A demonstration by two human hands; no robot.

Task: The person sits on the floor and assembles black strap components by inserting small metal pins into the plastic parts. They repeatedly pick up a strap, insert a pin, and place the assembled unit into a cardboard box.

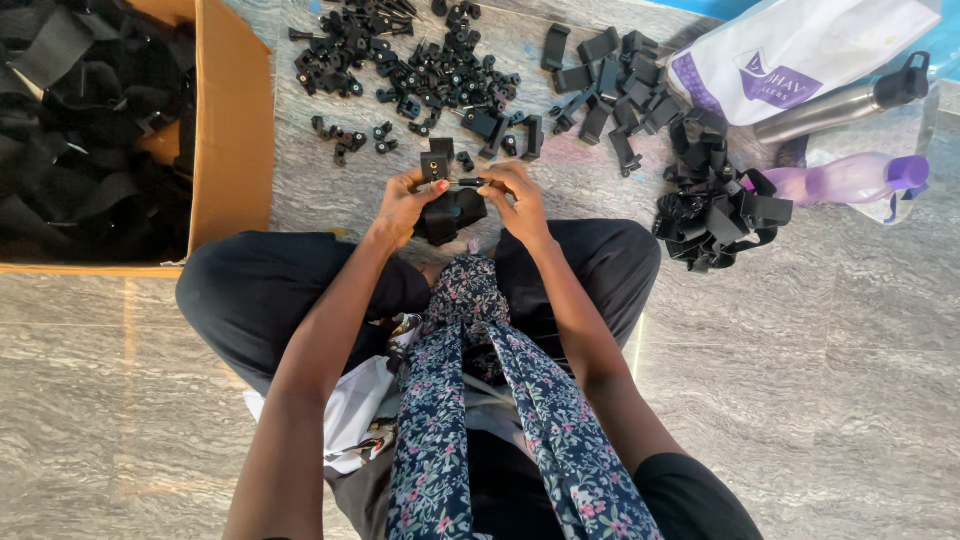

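Observation:
I sit cross-legged on a marble floor. My left hand (405,203) and my right hand (517,198) meet over my knees around a black strap assembly (450,208) with a small black plastic bracket (436,162) standing at its top. The left hand grips the strap and bracket from the left. Fingers of the right hand pinch a thin black screw or pin (470,182) pointing into the bracket. A flowered scarf (470,330) hangs down my front below the hands.
A cardboard box (235,130) full of black straps stands at the left. Small black screws and clips (400,60) lie scattered ahead, black brackets (610,70) to their right, a heap of finished strap pieces (715,210) further right. A white bag (800,45), steel bottle (850,100) and purple bottle (850,180) lie far right.

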